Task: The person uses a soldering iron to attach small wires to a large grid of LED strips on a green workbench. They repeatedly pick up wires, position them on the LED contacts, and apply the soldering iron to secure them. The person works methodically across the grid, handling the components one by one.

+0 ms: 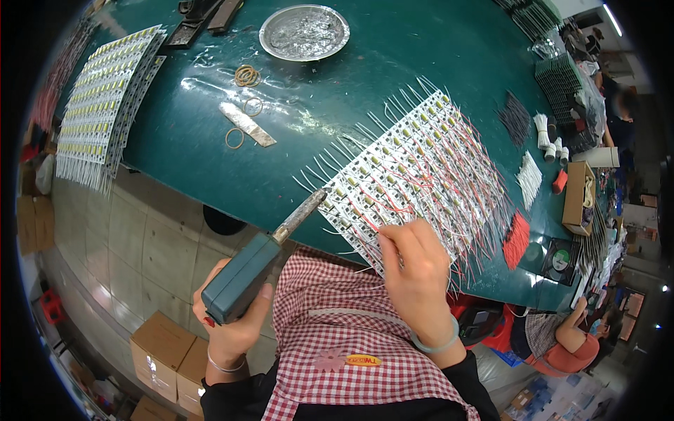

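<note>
Though tiny, perhaps one red wire (369, 222) (right grip (418, 272)).

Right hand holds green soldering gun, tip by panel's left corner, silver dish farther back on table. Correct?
No: the head view shows the left hand holding the green soldering gun. Its tip is by the left corner of the panel, the silver dish farther back on the table.

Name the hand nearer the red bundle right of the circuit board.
Right: the right hand is left of the red bundle, by the circuit board; the left hand, gripping the soldering tool, is farther left.
</note>
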